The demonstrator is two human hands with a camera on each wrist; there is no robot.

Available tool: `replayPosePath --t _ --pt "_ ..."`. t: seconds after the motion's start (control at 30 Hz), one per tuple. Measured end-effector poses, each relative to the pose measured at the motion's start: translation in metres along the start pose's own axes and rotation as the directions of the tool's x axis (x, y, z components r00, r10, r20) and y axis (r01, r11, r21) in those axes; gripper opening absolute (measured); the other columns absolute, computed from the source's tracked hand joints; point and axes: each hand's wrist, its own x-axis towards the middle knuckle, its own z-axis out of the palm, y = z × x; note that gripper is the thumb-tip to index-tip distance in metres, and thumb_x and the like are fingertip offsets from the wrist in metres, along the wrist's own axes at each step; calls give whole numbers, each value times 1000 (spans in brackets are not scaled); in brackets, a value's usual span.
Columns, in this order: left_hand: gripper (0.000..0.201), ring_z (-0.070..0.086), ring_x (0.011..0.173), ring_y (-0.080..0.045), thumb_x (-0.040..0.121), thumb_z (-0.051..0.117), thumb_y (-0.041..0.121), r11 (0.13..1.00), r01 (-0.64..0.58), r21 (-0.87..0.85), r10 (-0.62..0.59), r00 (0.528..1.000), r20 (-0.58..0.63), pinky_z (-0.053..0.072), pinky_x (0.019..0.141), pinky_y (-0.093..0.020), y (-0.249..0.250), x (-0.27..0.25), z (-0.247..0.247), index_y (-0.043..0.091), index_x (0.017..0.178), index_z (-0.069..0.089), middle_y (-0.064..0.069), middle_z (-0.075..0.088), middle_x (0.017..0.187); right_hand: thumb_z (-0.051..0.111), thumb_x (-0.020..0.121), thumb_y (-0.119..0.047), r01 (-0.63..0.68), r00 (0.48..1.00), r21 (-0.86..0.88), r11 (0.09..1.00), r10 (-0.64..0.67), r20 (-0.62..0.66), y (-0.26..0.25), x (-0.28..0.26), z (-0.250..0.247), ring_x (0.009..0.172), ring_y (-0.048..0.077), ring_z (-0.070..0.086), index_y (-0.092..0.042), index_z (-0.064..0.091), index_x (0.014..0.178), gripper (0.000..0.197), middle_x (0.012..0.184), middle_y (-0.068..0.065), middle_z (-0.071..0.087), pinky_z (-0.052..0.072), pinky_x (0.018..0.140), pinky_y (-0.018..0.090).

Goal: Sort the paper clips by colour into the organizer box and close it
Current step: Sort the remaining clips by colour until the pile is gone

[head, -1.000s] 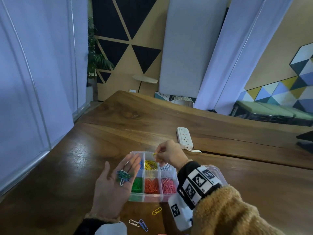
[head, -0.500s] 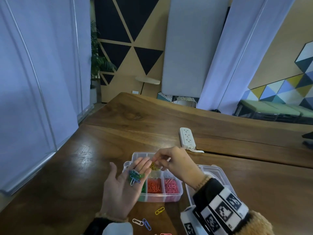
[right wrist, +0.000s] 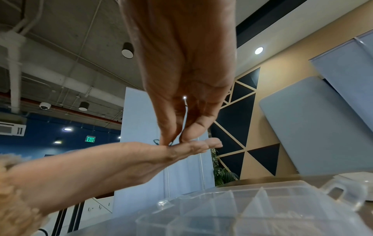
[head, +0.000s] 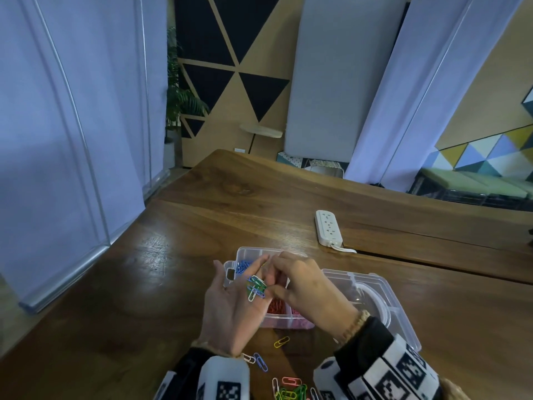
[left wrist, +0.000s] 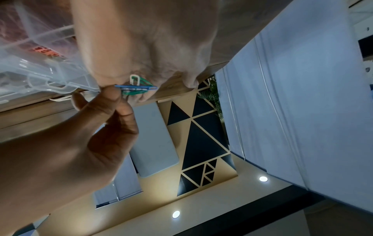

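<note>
My left hand (head: 230, 304) lies palm up and flat over the clear organizer box (head: 251, 250). On its fingers rests a small pile of green, blue and white paper clips (head: 256, 288). My right hand (head: 269, 280) reaches into that pile, thumb and forefinger pinching a blue clip (left wrist: 139, 87) at its end. The right wrist view shows the same pinch (right wrist: 175, 140) on the flat left hand (right wrist: 141, 156). Blue clips (head: 242, 265), red clips (head: 277, 306) and pink clips (head: 297, 312) show in the compartments; the hands hide the others. The lid (head: 383, 298) lies open to the right.
Loose clips lie on the wooden table (head: 144, 284) near me: a yellow one (head: 281, 342), a white and a blue one (head: 259, 361), and a mixed heap (head: 290, 391) at the bottom edge. A white power strip (head: 328, 228) lies behind the box.
My right hand has come back from over the yellow compartment to the pile on my left palm. The left hand has stayed flat with its clips.
</note>
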Motion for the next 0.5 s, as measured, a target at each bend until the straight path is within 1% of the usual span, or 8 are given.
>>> replayPosePath --t 0.03,0.07,0.1,0.13,0.17,0.23,0.37,0.5 --pt "70 63 111 -16 99 19 51 993 38 -109 -39 999 -2 47 95 -28 -3 -1 4 -3 136 44 -25 58 125 66 80 -13 -4 1000 8 1000 4 -2 0 -1 -1 77 5 49 -22 51 78 17 88 -10 52 42 76 17" --pt "62 64 104 -5 103 13 43 990 2 -143 -12 998 -69 46 92 -20 -3 1 4 0 134 47 -19 60 124 65 80 -12 -18 1000 22 1000 18 -13 0 -2 -2 76 8 53 -23 49 76 20 87 -8 58 45 76 19" --pt "61 64 103 -5 104 14 42 995 -28 -97 22 998 -61 46 92 -21 -5 3 5 2 131 51 -18 61 124 64 80 -11 -40 999 41 998 41 -33 0 -2 -5 75 10 57 -24 49 76 20 85 -6 62 47 75 23" --pt "64 63 107 -16 102 18 48 999 -14 -46 12 999 -51 45 96 -30 -7 3 5 1 128 53 -22 63 121 63 80 -10 -58 997 58 997 61 -55 0 -3 -8 75 11 60 -23 50 77 18 82 -4 65 49 74 24" --pt "70 59 110 -28 98 23 55 998 -40 42 42 998 -55 43 98 -39 -8 0 5 -2 125 55 -27 64 116 61 81 -9 -65 995 66 996 70 -71 1 -3 -11 73 7 60 -22 51 80 16 79 -6 64 48 71 20" --pt "75 54 116 -37 94 29 60 997 -27 78 29 999 -32 42 98 -46 -8 0 5 -4 123 56 -30 62 117 59 83 -6 -52 995 75 996 58 -83 0 -4 -16 67 -4 55 -21 52 83 17 72 -14 59 43 64 8" --pt "80 55 116 -30 92 25 64 997 -50 64 51 999 -8 42 96 -39 -12 -2 10 -2 130 53 -23 62 123 58 81 -1 -78 992 59 995 83 -92 0 -4 -10 67 -9 48 -20 65 81 20 72 -22 50 34 64 -1" --pt "87 55 118 -29 90 21 68 997 -24 72 21 999 36 39 102 -38 -12 -4 13 -3 134 47 -21 60 126 59 84 -12 -128 986 25 991 130 -103 -4 -4 -2 68 0 45 -13 65 85 6 81 -11 51 34 61 1"
